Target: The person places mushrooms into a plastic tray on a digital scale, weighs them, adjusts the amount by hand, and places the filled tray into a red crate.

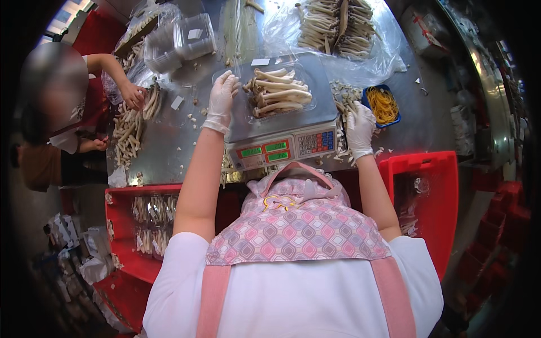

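Note:
On the metal plate of an electronic scale (279, 145) lies a clear plastic tray (312, 103) with a row of long-stemmed mushrooms (281, 94). My left hand (223, 98), in a thin white glove, is at the left side of the plate, its fingertips by clear plastic. Whether it grips that plastic is hard to make out. To the right of the scale, my gloved right hand (360, 126) reaches into loose mushrooms and trimmings (344, 99). Its fingers touch the pile, but a firm hold on a piece does not show. The scale's green displays are lit.
A blue basket of yellow rubber bands (381, 105) stands right of my right hand. Bulk mushrooms (336, 27) lie on plastic film behind the scale. Stacked clear trays (179, 42) stand back left. A co-worker's hand (134, 96) handles mushrooms. Red crates (439, 203) flank me.

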Demonstrator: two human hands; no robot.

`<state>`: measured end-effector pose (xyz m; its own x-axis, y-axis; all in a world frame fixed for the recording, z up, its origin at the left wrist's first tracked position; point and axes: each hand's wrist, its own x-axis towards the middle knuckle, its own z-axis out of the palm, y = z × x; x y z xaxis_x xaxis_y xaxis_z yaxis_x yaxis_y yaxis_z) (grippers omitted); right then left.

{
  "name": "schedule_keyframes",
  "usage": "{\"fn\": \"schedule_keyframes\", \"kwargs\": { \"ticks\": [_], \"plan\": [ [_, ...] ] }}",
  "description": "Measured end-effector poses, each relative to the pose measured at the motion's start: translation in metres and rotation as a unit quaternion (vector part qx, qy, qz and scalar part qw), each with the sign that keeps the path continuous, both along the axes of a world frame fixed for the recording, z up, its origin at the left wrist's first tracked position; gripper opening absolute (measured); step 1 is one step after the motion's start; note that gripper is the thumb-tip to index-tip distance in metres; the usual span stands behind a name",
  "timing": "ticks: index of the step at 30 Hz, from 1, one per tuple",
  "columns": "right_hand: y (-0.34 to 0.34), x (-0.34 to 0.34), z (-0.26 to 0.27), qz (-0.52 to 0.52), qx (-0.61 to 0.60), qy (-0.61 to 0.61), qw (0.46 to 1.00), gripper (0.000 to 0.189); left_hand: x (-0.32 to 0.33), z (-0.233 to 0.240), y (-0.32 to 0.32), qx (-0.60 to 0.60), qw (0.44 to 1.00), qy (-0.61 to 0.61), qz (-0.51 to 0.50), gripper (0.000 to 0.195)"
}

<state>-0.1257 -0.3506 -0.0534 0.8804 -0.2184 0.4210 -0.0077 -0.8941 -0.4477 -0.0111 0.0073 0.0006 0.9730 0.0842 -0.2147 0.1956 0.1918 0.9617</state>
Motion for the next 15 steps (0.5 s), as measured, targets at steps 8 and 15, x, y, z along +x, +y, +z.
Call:
{"fn": "schedule_keyframes", "kwargs": {
  "ticks": [8,15],
  "plan": [
    [0.076,0.015,0.055,0.176,0.128,-0.025,0.976,0.042,0.044,-0.015,-0.002,-0.137,0.990,0.009,0.044,0.047],
    [0.100,0.022,0.039,0.192,0.101,-0.010,0.976,0.054,-0.024,0.041,-0.010,0.099,0.973,-0.203,-0.058,0.050]
  ]
}}
